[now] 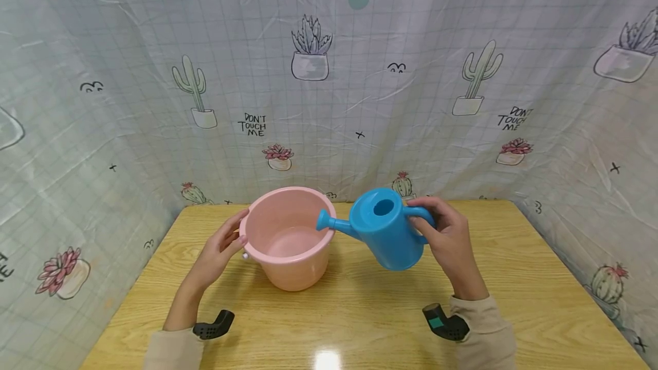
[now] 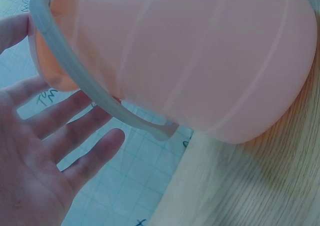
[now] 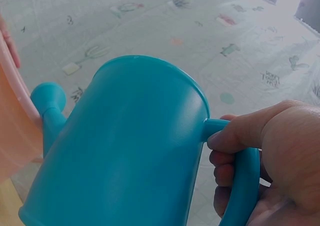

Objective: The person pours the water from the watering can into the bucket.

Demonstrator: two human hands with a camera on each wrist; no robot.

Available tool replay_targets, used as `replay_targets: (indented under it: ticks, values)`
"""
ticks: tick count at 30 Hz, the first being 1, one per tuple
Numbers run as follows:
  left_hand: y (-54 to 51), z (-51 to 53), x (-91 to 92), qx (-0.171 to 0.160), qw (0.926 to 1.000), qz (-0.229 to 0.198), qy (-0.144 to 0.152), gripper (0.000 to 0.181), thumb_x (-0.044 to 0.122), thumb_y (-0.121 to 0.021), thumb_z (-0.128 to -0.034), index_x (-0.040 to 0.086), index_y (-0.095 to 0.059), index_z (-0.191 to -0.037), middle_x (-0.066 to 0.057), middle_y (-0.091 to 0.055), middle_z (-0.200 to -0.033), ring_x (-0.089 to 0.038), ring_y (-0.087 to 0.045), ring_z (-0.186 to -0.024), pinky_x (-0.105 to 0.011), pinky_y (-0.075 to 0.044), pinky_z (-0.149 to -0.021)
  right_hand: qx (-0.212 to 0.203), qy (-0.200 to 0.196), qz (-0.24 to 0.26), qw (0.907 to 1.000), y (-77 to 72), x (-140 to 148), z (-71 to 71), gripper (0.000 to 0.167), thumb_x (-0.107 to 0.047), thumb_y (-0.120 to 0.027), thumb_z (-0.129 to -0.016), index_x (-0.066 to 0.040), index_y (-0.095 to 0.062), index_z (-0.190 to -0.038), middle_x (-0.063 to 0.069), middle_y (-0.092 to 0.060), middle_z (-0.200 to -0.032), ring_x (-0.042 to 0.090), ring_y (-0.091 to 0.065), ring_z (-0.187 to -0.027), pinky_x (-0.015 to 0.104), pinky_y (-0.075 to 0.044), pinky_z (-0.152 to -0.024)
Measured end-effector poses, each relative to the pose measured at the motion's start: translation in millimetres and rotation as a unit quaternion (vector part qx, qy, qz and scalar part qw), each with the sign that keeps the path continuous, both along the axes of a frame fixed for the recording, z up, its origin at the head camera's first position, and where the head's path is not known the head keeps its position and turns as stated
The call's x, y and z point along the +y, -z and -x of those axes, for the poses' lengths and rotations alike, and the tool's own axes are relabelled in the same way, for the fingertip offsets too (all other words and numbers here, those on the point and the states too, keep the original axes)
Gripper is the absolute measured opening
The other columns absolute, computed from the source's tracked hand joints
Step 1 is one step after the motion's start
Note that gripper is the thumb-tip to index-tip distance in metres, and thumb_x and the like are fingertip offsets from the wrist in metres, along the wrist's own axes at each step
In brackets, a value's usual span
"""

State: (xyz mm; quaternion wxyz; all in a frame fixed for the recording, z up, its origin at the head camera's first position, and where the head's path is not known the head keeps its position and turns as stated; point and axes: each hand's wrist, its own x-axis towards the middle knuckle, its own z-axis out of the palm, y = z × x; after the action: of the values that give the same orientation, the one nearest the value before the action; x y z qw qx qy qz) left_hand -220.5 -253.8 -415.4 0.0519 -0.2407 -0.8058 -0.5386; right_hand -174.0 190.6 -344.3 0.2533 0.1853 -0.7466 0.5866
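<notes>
A pink bucket (image 1: 295, 273) with a pale curved handle (image 2: 80, 76) stands on the wooden table. My left hand (image 1: 218, 250) rests against the left side of its rim, the fingers fairly straight in the left wrist view. The little finger lies apart from the bucket. My right hand (image 1: 448, 238) grips the handle of a blue watering can (image 1: 393, 241), thumb on top and fingers curled round it. Tilted toward the bucket, the can has its spout (image 1: 329, 221) over the bucket's right rim. What the can holds is hidden; the visible bucket floor looks bare.
The light wooden table (image 1: 288, 330) reaches out on both sides of the bucket and can. A pale curtain (image 1: 360, 101) printed with potted cacti hangs behind and along both sides. Black devices (image 1: 447, 324) sit at both wrists.
</notes>
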Motion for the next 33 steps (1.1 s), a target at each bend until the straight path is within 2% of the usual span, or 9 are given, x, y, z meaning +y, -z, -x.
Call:
replay_targets:
  ticks: [6, 11, 15, 23, 28, 33]
  values:
    - [-0.2, 1.0, -0.6, 0.006, 1.0, 0.003, 0.002, 0.056, 0.008, -0.049, -0.1005, 0.015, -0.03, -0.153, -0.019, -0.034, -0.153, -0.013, -0.048, -0.131, -0.01, -0.043, -0.096, 0.003, -0.002, 0.001, 1.0, -0.8, -0.1, 0.2, 0.023, 0.005, -0.061, -0.09, 0.004, -0.064, -0.113, -0.008, -0.067, -0.108, 0.007, -0.063, -0.096, 0.017, -0.051, -0.084]
    - [-1.2, 1.3, -1.0, 0.004, 1.0, 0.003, 0.003, 0.056, 0.008, -0.048, -0.1007, 0.014, -0.03, -0.153, -0.02, -0.034, -0.153, -0.012, -0.048, -0.13, -0.01, -0.044, -0.095, 0.004, -0.003, 0.003, 1.0, -1.2, -0.2, 1.2, 0.023, 0.006, -0.061, -0.09, 0.004, -0.064, -0.113, -0.008, -0.067, -0.108, 0.007, -0.063, -0.096, 0.017, -0.051, -0.084]
    - [-1.4, 1.6, -1.4, 0.001, 1.0, 0.003, 0.002, 0.056, 0.008, -0.048, -0.1007, 0.014, -0.029, -0.153, -0.02, -0.035, -0.152, -0.016, -0.049, -0.13, -0.011, -0.044, -0.095, -0.001, 0.0, 0.0, 1.0, -1.3, 0.2, 1.4, 0.024, 0.005, -0.061, -0.09, 0.004, -0.064, -0.114, -0.009, -0.067, -0.108, 0.006, -0.063, -0.097, 0.016, -0.051, -0.085]
    - [-1.6, 1.7, -1.4, -0.004, 1.0, 0.001, 0.007, 0.056, 0.008, -0.048, -0.101, 0.014, -0.029, -0.153, -0.021, -0.037, -0.15, -0.002, -0.05, -0.126, -0.012, -0.046, -0.094, 0.0, -0.006, 0.002, 1.0, -2.2, 0.5, 1.8, 0.023, 0.005, -0.06, -0.091, 0.004, -0.064, -0.114, -0.003, -0.067, -0.109, 0.007, -0.063, -0.098, 0.017, -0.051, -0.086]
    - [-2.2, 1.5, -1.2, -0.003, 1.0, -0.001, 0.008, 0.056, 0.008, -0.048, -0.101, 0.014, -0.029, -0.153, -0.023, -0.038, -0.15, -0.003, -0.05, -0.126, -0.012, -0.046, -0.094, 0.004, -0.011, -0.002, 0.9999, -3.2, 0.4, 2.0, 0.024, 0.005, -0.06, -0.091, 0.005, -0.063, -0.114, 0.005, -0.067, -0.11, 0.006, -0.063, -0.099, 0.016, -0.05, -0.087]
    - [-1.0, 1.6, -1.2, 0.001, 0.9999, -0.004, 0.009, 0.056, 0.007, -0.047, -0.1007, 0.012, -0.029, -0.153, -0.024, -0.037, -0.15, -0.001, -0.05, -0.126, -0.012, -0.046, -0.094, -0.004, -0.003, -0.002, 1.0, -4.2, -0.1, 2.1, 0.023, 0.004, -0.061, -0.091, 0.004, -0.064, -0.113, 0.004, -0.067, -0.108, 0.007, -0.063, -0.097, 0.016, -0.051, -0.086]
